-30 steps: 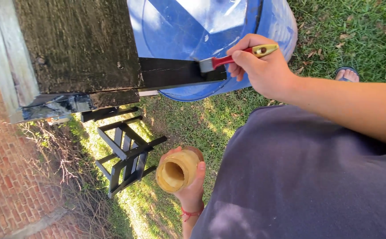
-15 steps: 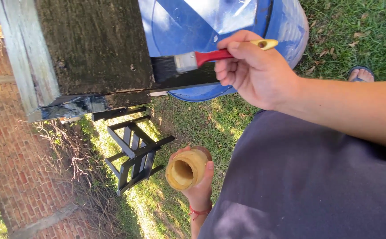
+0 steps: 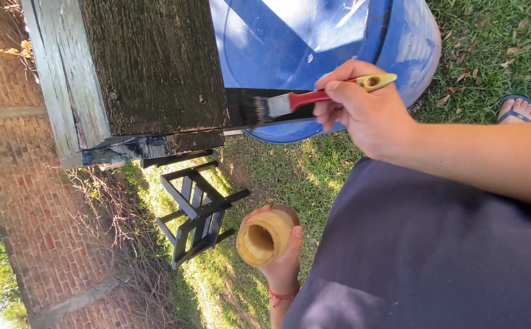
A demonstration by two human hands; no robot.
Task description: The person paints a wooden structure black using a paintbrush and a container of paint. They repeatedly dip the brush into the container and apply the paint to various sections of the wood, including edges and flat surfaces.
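Note:
My right hand [image 3: 369,116] grips a paintbrush [image 3: 290,103] with a red and yellow handle. Its dark bristles rest on the narrow black edge of a wooden panel [image 3: 155,67], whose broad face is coated in black paint while its left side is bare grey wood. My left hand [image 3: 283,268] is lower down and holds a small yellowish cup [image 3: 264,237] with its open mouth facing the camera. My dark clothing fills the lower right.
A large blue barrel [image 3: 314,36] sits behind the panel. A black slatted chair [image 3: 195,207] stands on the grass near a brick wall [image 3: 28,201]. A foot in a sandal [image 3: 518,108] shows at the right edge.
The brush has slid along the black edge toward the panel. The cup in my left hand stays much as it was, and the view has shifted a little.

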